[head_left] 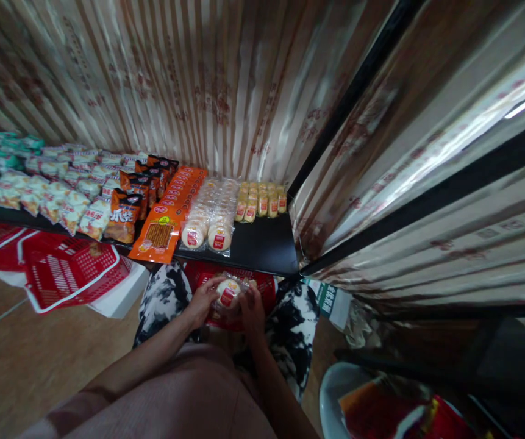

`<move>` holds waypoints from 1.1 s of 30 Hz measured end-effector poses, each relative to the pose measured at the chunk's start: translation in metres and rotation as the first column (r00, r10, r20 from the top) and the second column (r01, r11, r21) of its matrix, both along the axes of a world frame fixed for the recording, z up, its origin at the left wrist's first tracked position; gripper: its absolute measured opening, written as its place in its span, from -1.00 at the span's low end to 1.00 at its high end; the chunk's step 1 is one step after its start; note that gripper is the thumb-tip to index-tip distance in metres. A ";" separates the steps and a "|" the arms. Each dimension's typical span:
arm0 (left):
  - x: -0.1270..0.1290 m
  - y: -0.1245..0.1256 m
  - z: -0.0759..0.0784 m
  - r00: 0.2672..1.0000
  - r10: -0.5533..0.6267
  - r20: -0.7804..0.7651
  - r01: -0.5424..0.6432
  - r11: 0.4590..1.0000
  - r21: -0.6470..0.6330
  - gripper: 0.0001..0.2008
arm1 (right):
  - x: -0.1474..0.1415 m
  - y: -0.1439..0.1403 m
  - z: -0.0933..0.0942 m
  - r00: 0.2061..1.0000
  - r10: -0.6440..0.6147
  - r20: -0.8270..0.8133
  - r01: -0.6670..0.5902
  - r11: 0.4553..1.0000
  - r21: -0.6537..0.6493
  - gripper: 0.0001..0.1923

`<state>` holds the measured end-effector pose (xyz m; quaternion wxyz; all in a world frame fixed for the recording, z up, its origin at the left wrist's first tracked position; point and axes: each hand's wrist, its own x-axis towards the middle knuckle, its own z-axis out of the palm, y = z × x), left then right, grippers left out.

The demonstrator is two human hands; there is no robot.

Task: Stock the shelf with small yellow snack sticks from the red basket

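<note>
Both hands hold one clear packet with a round white cake and a red label [228,294] just below the front edge of a black shelf [262,247]. My left hand [203,301] grips its left side and my right hand [252,310] grips its right side. Under the hands lies a red basket [269,285], between my knees in black-and-white patterned trousers. On the shelf just above, two rows of the same round cake packets [210,216] run back toward the wall.
On the shelf also lie orange flat packets [169,214], yellow snack packets [261,199], dark orange bags [134,198] and pale and teal bags further left. Red baskets [67,271] sit on the floor at left. A patterned curtain hangs behind and at right.
</note>
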<state>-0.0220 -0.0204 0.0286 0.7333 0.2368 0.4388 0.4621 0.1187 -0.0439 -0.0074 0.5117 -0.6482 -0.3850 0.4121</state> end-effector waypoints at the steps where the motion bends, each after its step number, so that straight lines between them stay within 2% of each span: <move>1: 0.000 0.000 0.003 1.000 0.001 0.003 -0.001 1.000 0.006 -0.56 | -0.001 0.000 0.002 1.000 0.017 0.006 -0.017 1.000 -0.017 -0.50; 6: -0.004 0.001 0.012 1.000 0.012 -0.020 -0.011 1.000 0.011 -0.54 | -0.008 -0.002 0.017 0.993 0.113 0.030 -0.110 0.990 -0.085 -0.61; 10: -0.008 0.002 0.020 0.997 0.016 -0.072 -0.014 1.000 0.023 -0.58 | -0.011 0.001 0.034 0.984 0.161 0.080 -0.157 0.986 -0.047 -0.68; 13: -0.012 0.005 0.026 0.991 0.042 -0.128 -0.031 0.996 0.087 -0.63 | -0.014 0.008 0.044 0.976 0.179 0.124 -0.177 0.984 -0.028 -0.75; 16: -0.015 0.010 0.028 0.971 0.108 -0.212 -0.073 0.983 0.167 -0.66 | -0.019 0.017 0.049 0.973 0.216 0.077 -0.215 0.976 -0.031 -0.82; 19: -0.017 0.015 0.027 0.933 0.188 -0.306 -0.119 0.966 0.230 -0.68 | -0.027 0.026 0.048 0.968 0.250 -0.018 -0.250 0.968 0.001 -0.81; 22: -0.020 0.018 0.023 0.880 0.275 -0.388 -0.146 0.933 0.330 -0.68 | -0.033 0.036 0.047 0.971 0.239 -0.017 -0.238 0.970 0.052 -0.77; 27: -0.023 0.021 0.026 0.740 0.394 -0.545 -0.077 0.855 0.514 -0.67 | -0.037 0.054 0.048 0.968 0.245 -0.059 -0.240 0.967 0.083 -0.70; 31: -0.023 0.022 0.032 0.698 0.450 -0.558 -0.061 0.813 0.579 -0.64 | -0.035 0.070 0.051 0.954 0.279 -0.111 -0.265 0.956 0.126 -0.68; 33: -0.023 0.022 0.033 0.663 0.457 -0.593 -0.008 0.796 0.605 -0.63 | -0.034 0.078 0.053 0.955 0.281 -0.095 -0.267 0.954 0.139 -0.69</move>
